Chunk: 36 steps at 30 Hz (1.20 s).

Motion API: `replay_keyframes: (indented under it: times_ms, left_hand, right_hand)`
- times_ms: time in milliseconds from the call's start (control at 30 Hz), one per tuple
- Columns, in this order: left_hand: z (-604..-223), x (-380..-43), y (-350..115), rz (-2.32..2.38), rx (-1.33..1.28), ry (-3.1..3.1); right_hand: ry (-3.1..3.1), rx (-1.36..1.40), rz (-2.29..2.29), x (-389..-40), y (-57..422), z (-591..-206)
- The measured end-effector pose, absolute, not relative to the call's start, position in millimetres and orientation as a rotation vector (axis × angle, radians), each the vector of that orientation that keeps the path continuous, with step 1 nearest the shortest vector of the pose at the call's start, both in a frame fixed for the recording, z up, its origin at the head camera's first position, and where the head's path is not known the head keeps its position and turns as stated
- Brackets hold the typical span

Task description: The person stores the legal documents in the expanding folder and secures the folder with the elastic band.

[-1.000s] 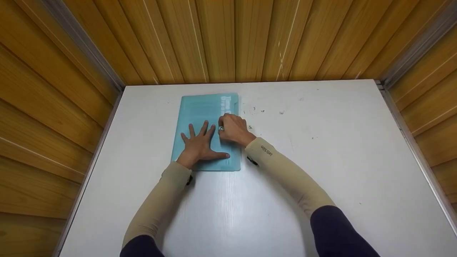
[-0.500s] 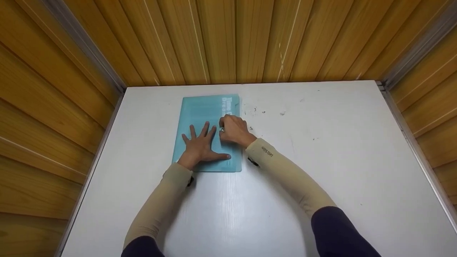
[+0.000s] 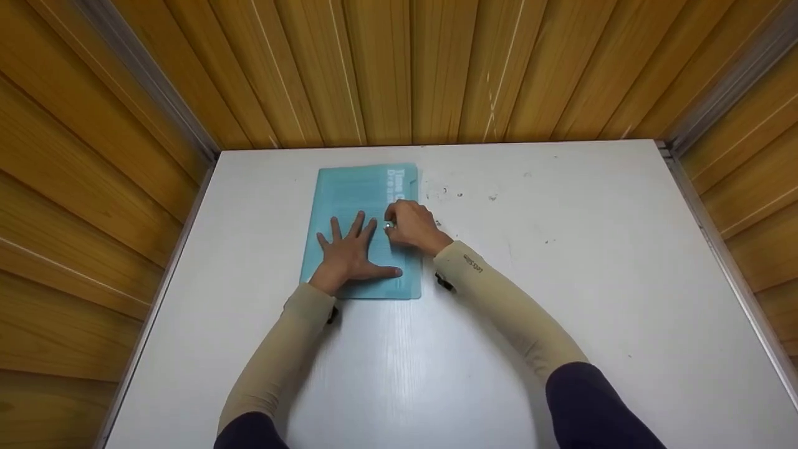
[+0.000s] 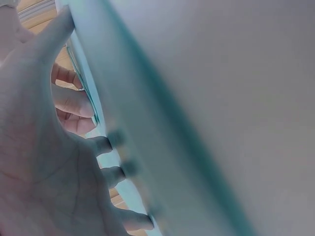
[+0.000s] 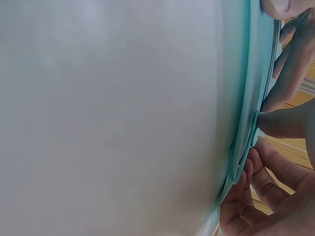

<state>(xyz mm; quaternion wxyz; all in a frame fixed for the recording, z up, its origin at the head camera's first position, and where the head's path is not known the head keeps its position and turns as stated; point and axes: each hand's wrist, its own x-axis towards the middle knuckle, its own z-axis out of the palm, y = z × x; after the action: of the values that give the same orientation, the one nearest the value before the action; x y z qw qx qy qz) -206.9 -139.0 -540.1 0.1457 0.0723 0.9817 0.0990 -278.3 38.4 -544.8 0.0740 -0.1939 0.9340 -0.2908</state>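
A translucent teal plastic file folder (image 3: 349,187) with white lettering lies flat, its long side pointing away from me. My left hand (image 3: 349,255) presses on its lower half, fingers spread wide and thumb stretched toward the right edge. Near the folder's right side, my right hand (image 3: 411,224) pinches its flap (image 5: 238,162) between thumb and curled fingers. A small shiny round spot shows at those fingertips in the head view. In the right wrist view the thumb (image 5: 283,123) lies on top of the flap's edge, with other fingers below it.
The folder lies on a white table (image 3: 561,299) with dark scuff marks to the right of it. Wood-look panel walls (image 3: 436,68) rise at the back and both sides. Beige sleeves (image 3: 499,305) cover both forearms.
My right hand has shifted slightly to the right, and its thumb and index finger show more clearly around the shiny spot. The left hand and the folder stay in place.
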Motion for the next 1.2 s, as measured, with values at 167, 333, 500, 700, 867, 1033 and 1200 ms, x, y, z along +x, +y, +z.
replay_keyframes:
  times_ms: [167,333,500,700,867,1033,1200]
  left_hand:
    - [-540.8,-206.2,-139.7,0.286,0.202,2.825]
    - [-540.5,-206.1,-138.9,0.282,0.200,2.816]
    - [-539.4,-206.3,-139.2,0.286,0.192,2.811]
    - [-540.4,-205.8,-140.5,0.276,0.207,2.824]
    - [-539.5,-207.4,-139.4,0.254,0.209,2.817]
    - [-537.3,-207.9,-139.1,0.229,0.209,2.802]
    - [-532.1,-208.5,-140.7,0.222,0.222,2.804]
  right_hand:
    - [2.782,-0.585,-0.886,-276.8,39.6,-545.9]
    - [2.772,-0.557,-0.889,-273.9,41.5,-546.1]
    - [2.745,-0.554,-0.947,-273.0,45.0,-545.4]
    - [2.710,-0.631,-0.986,-273.4,48.9,-542.8]
    - [2.706,-0.656,-1.019,-273.1,50.6,-542.8]
    - [2.711,-0.670,-1.060,-270.0,53.3,-546.0]
    - [2.691,-0.674,-1.081,-266.7,56.9,-541.7]
